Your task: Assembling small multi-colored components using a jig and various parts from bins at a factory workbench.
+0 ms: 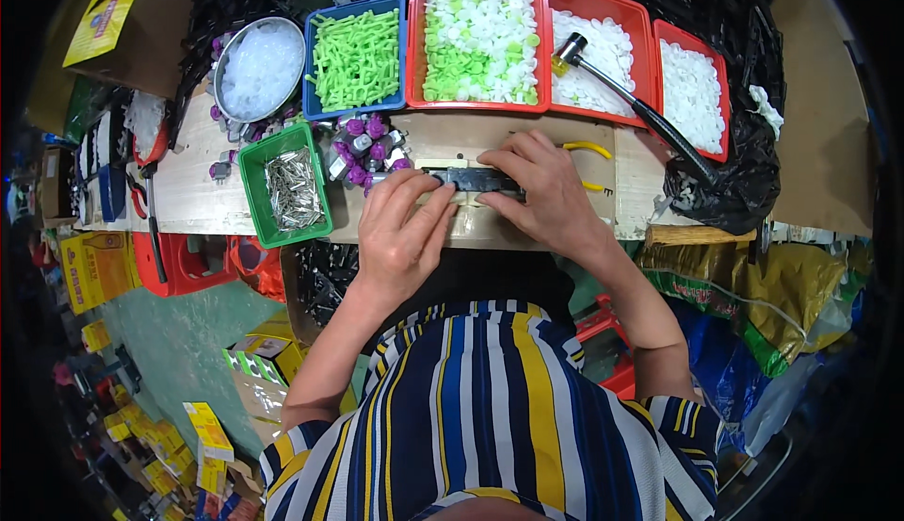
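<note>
A flat black part (480, 179), long and narrow, lies at the table's front on a pale block (443, 163). My left hand (400, 234) pinches its left end with bent fingertips. At the other end, the thumb and fingers of my right hand (556, 191) grip the part from both long sides. Just beyond my left hand is a heap of small purple-and-grey parts (363, 149). Yellow-handled pliers (590, 150) lie beside my right hand, partly hidden by it. To the left stands a green bin (247, 191) of silver metal pins (294, 189).
Along the back stand a metal bowl (219, 88) of clear pieces, a blue bin (308, 69) of green pieces, and red bins (544, 50) of white and green caps. A hammer (640, 106) rests across the right-hand bins. A black plastic bag (725, 187) sits at right.
</note>
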The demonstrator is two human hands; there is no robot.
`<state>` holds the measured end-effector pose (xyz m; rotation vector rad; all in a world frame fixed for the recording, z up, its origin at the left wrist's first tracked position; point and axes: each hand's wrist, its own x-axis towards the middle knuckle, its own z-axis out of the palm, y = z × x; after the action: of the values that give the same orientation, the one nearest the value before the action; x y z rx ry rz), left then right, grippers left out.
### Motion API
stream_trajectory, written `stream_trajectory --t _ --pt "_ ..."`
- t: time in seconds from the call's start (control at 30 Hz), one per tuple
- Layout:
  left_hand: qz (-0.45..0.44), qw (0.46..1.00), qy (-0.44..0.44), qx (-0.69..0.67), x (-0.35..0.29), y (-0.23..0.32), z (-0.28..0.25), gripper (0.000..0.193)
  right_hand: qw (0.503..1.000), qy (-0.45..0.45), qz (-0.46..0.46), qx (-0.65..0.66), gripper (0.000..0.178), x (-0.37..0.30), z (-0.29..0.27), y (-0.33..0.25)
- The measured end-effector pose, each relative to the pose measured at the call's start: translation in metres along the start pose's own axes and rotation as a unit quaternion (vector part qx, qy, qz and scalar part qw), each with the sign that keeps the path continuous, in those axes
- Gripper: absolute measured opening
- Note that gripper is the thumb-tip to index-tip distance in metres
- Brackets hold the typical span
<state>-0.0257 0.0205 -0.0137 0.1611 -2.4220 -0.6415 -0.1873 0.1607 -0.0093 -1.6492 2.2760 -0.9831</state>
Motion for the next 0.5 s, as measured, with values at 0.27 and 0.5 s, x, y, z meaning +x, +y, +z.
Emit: stream_trajectory --t 0.27,0.5 --pt "-0.001 1.0 -0.002 0.003 -0.0018 -0.0013 -0.0009 0.028 1.0 0.003 -0.003 0.018 0.034 -0.001 0.0011 0.0033" --pt "0.001 1.0 -0.001 -0.007 -0.0042 -0.0016 0.0019 0.029 1.0 0.008 -0.011 0.021 0.033 -0.0015 0.0017 0.0012"
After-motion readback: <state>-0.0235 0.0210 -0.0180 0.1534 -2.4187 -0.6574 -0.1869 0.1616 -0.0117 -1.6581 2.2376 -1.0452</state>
